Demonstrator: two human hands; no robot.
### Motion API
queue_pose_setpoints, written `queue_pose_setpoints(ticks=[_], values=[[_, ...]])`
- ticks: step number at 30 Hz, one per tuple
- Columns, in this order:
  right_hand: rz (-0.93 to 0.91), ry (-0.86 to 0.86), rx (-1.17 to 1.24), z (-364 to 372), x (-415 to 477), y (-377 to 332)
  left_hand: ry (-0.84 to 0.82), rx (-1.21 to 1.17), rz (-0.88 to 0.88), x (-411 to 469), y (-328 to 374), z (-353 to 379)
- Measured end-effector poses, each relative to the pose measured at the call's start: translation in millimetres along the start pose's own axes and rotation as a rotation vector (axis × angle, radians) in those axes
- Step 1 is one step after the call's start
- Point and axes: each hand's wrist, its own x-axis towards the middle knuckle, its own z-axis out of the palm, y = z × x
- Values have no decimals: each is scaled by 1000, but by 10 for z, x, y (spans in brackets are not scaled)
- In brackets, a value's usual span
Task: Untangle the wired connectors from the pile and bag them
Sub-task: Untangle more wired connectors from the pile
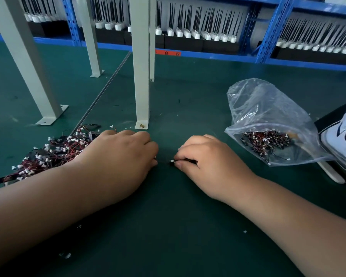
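Note:
A tangled pile of wired connectors (54,151), red and black wires with small white plugs, lies on the green mat at the left. My left hand (120,156) rests beside the pile with its fingers curled down; what it holds is hidden under the fingers. My right hand (206,162) pinches a small wired connector (173,161) whose tip pokes out toward the left hand. A clear zip bag (264,108) stands open at the right, with several connectors heaped in its bottom.
Grey metal posts (141,76) are bolted to the green mat (178,226) just behind my hands. A white and dark object (342,140) lies at the right edge beside the bag. Blue shelving (272,33) with rows of black-and-white parts runs along the back. Small white scraps dot the mat near me.

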Motion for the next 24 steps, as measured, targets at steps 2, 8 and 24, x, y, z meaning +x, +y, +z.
queue_pose_setpoints(ticks=[2,8,24], values=[[16,21,17,-3,0,5,36,52,-29,-2,-35,13],[161,123,-97,4,-32,14,-46,139,-43,-35,-112,-15],[159,313,319,64,-16,-129,265,-1042,-233,-17,415,-107]])
